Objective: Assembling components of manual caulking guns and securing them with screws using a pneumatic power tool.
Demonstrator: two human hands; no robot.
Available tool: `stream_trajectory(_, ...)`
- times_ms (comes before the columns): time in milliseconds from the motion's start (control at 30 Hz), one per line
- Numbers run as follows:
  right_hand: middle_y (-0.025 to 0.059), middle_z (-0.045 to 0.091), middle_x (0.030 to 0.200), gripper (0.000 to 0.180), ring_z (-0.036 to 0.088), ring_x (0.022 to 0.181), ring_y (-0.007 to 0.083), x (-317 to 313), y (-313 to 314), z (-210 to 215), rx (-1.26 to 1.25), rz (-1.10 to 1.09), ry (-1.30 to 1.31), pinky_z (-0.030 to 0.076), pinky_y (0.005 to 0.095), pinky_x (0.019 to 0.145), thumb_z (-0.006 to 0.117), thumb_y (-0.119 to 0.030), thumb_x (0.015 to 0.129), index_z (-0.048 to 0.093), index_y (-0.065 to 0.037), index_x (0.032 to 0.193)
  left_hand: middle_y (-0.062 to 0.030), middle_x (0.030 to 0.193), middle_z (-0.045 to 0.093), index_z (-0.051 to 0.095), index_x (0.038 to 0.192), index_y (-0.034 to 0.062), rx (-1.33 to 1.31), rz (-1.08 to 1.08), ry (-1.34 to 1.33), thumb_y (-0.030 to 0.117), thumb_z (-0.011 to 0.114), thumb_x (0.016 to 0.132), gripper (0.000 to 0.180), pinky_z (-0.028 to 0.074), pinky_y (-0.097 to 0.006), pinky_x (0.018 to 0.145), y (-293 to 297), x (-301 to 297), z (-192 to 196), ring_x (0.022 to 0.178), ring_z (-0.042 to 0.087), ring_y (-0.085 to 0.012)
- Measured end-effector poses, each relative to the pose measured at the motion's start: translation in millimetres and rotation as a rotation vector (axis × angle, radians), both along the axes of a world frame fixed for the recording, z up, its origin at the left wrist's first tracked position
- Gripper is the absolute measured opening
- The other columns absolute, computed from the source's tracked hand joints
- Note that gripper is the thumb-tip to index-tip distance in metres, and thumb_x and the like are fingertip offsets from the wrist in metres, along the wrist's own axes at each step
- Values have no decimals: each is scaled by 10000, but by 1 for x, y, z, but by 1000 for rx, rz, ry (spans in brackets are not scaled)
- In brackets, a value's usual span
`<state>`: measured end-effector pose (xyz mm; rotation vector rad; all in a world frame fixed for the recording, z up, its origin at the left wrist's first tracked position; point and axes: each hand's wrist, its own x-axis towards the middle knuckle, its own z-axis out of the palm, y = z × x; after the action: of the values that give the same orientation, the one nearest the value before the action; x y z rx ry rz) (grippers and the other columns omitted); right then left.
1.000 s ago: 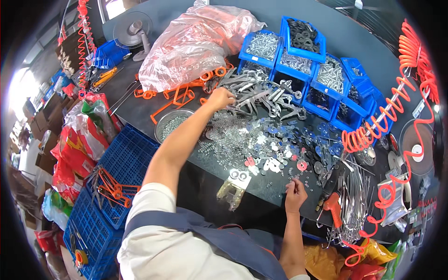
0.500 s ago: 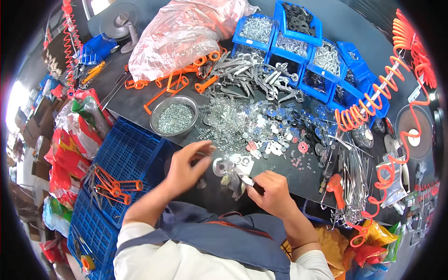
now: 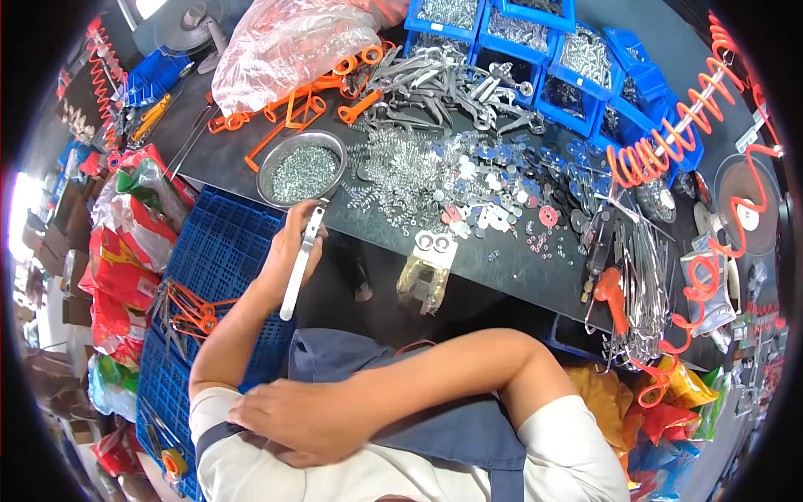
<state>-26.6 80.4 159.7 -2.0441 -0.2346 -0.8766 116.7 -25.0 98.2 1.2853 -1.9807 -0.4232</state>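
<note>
Flat silver metal bar held upright in the closed left hand, just below a round steel bowl of small screws, while the right hand lies open, empty, across the person's left arm.

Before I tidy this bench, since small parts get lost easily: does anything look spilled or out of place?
Yes. Small screws and washers lie scattered loose across the dark table instead of in the blue bins or the metal bowl. The left hand holds a flat metal bar off the table edge, above the blue crate.
</note>
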Motion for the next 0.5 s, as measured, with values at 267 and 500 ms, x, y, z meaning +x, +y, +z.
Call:
stream_trajectory(267, 135, 624, 863, 243, 551, 842, 298, 46, 26, 40, -156, -192, -102, 420, 416, 715, 607, -239, 705, 640, -17, 799, -93, 839, 555, 371, 1253, 31, 298, -166, -30, -34, 509, 815, 463, 477, -286, 685, 12, -13, -4, 736, 566, -165)
stream_trajectory(500, 159, 565, 1088, 377, 553, 967, 321, -50, -12, 48, -245, 297, -111, 418, 426, 851, 615, -206, 774, 556, -16, 1094, -79, 922, 568, 295, 1332, 22, 324, -338, 145, -19, 513, 805, 572, 451, -294, 810, 34, -75, -13, 855, 563, -157)
